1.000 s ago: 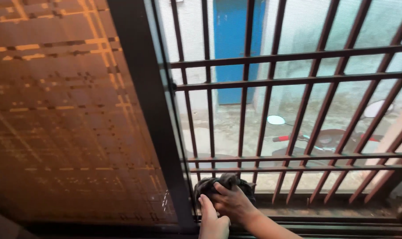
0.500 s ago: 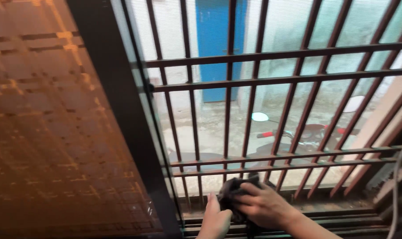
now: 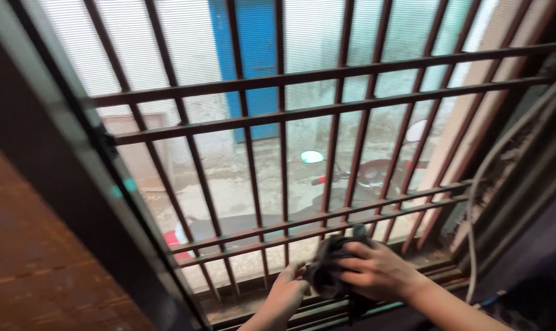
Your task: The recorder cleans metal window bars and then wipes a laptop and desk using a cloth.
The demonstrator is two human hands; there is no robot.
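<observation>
My right hand presses a dark crumpled cloth against the lower window track, just under the bottom bars of the brown metal grille. The fingers are closed over the cloth. My left hand rests beside it on the left, fingertips touching the cloth's edge and the track. A fine mesh screen sits behind the bars.
A dark sliding window frame runs diagonally at the left, with reddish patterned glass beyond it. A grey cable hangs at the right frame. Outside stand a scooter and a blue door.
The view has swung right and tilted. Both hands and the cloth have shifted right along the bottom track, away from the dark sliding frame.
</observation>
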